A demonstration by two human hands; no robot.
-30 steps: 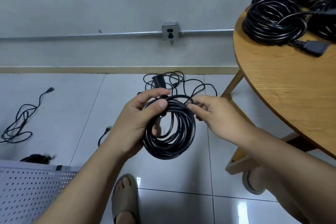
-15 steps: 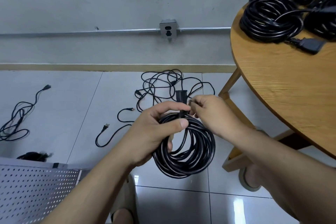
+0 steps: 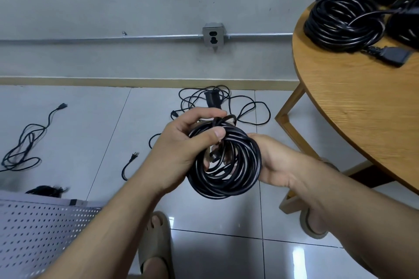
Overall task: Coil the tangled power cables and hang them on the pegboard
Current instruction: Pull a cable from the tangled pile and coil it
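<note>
Black and wound into one round loop, the coiled cable (image 3: 226, 187) hangs in the air between two hands, above the tiled floor (image 3: 79, 120) and to the left of the bench. The left hand (image 3: 179, 152) grips its upper left part, with the fingers curled over the strands and the thumb (image 3: 214, 135) pressed flat across them. The right hand (image 3: 274, 165) cups the coil's right side with its palm against the outer strands. Its fingers wrap behind the coil, and parts of them show through the middle hole, so they are grasping it too.

One round wooden bench (image 3: 362, 124) stands at the right. Two more coils lie near its far edge: a whole coil (image 3: 340, 25) and a cut-off coil (image 3: 405, 25) at the frame's border. The cable behind them is too blurred to count. One black connector (image 3: 394, 55) lies just beside the whole coil.

Three loose lots lie on the floor: a left tangle (image 3: 22, 149), a centre tangle (image 3: 226, 99) partly behind the hands, and a short plug end (image 3: 129, 165). Whether that end belongs to the centre tangle I cannot tell. One dark bundle (image 3: 45, 189) lies just beyond the single white pegboard (image 3: 34, 233) at the lower left.

One outlet box (image 3: 213, 35) sits on one metal conduit (image 3: 113, 39) along the wall. Two sandalled feet show, a left foot (image 3: 156, 244) and a right foot (image 3: 314, 224).
</note>
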